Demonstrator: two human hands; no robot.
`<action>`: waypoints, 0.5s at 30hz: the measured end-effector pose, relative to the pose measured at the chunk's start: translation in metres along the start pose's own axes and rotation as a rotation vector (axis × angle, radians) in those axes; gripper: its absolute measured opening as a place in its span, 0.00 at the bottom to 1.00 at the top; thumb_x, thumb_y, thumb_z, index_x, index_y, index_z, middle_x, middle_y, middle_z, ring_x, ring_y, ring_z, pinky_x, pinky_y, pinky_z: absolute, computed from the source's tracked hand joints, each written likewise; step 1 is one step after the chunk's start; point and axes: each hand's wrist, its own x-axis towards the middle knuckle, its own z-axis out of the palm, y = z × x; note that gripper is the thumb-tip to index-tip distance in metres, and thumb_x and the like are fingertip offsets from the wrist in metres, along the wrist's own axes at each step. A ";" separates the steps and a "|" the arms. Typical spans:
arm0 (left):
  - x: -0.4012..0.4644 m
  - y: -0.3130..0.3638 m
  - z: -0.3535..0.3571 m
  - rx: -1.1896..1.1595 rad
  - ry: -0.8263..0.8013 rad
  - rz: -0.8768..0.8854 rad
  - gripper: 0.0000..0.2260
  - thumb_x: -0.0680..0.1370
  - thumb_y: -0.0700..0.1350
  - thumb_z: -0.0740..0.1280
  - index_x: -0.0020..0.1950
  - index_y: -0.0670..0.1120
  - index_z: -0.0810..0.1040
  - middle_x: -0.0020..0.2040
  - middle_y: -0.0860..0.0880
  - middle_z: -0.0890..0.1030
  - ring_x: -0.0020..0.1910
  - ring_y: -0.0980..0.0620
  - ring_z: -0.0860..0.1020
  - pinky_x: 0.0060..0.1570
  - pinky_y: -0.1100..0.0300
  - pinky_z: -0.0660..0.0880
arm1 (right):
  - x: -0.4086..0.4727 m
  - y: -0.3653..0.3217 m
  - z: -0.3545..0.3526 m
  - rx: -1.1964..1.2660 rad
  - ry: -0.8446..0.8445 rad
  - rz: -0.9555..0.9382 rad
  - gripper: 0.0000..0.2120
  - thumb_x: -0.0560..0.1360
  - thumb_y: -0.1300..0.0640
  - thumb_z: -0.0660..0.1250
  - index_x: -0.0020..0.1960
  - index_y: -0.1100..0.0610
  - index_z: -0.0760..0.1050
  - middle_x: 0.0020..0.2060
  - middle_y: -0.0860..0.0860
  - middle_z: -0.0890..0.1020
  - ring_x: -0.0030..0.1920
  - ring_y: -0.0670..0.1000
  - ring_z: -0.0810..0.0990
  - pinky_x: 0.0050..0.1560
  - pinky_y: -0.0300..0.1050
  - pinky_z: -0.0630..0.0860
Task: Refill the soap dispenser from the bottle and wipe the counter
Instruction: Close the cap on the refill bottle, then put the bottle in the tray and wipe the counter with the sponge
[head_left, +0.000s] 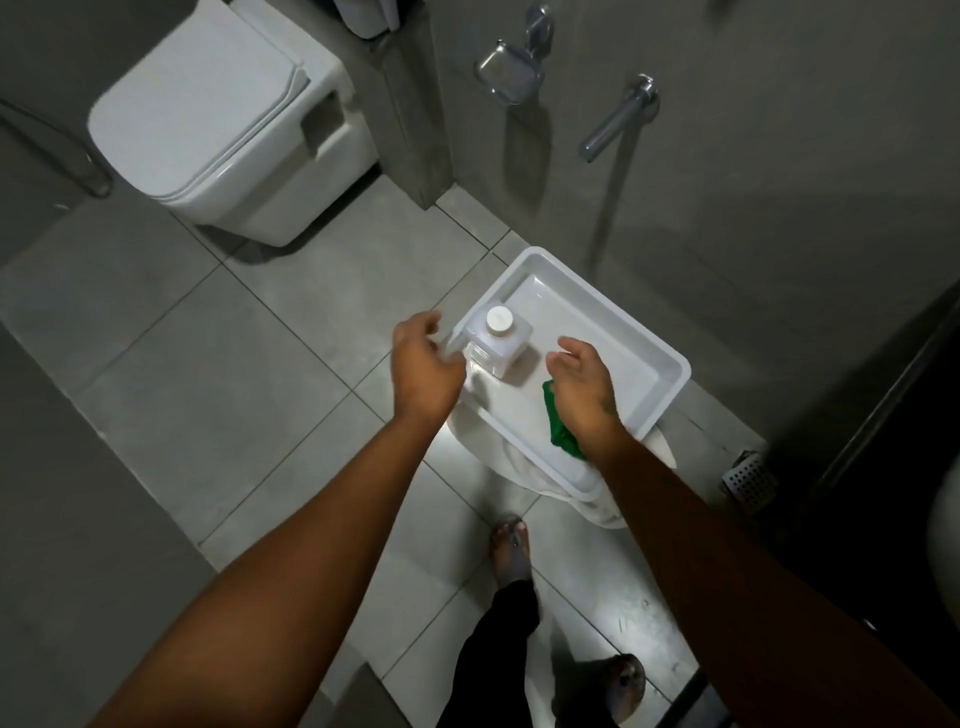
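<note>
1. Head view: my left hand (423, 364) hangs half-curled, empty, beside the bottle (500, 343) standing in the tray (652, 338).
2. My right hand (579, 384) is loosely spread above the green cloth (558, 426), gripping nothing.
3. A clumsy one-sided grab could topple the bottle, I reckon.

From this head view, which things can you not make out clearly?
- Green cloth: partly hidden under the right hand.
- Bottle: its label is too blurred to read, and its fill level is not visible.
- White tray: what it rests on is mostly covered by the tray itself.
- Left hand: fingertips blurred, contact with the bottle unclear.
- Soap dispenser and counter: not in the picture.
</note>
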 end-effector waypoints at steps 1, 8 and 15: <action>-0.013 -0.005 -0.004 0.032 0.092 0.020 0.20 0.73 0.38 0.72 0.64 0.49 0.76 0.59 0.50 0.77 0.53 0.52 0.78 0.57 0.56 0.78 | -0.004 0.013 -0.008 -0.179 0.086 -0.101 0.16 0.81 0.52 0.66 0.68 0.50 0.73 0.66 0.53 0.78 0.65 0.56 0.78 0.67 0.51 0.75; -0.067 -0.044 0.031 0.583 -0.307 0.690 0.20 0.82 0.54 0.60 0.69 0.45 0.77 0.65 0.44 0.79 0.69 0.43 0.73 0.73 0.45 0.66 | -0.004 0.062 -0.022 -1.100 0.066 -0.286 0.42 0.76 0.36 0.66 0.81 0.55 0.55 0.77 0.69 0.59 0.76 0.68 0.61 0.75 0.60 0.64; -0.051 -0.072 0.039 0.796 -0.363 0.780 0.23 0.84 0.57 0.54 0.72 0.44 0.73 0.67 0.44 0.78 0.71 0.44 0.72 0.78 0.46 0.58 | 0.020 0.079 -0.012 -1.204 0.108 -0.293 0.39 0.77 0.41 0.67 0.81 0.51 0.52 0.73 0.67 0.63 0.66 0.65 0.71 0.62 0.59 0.77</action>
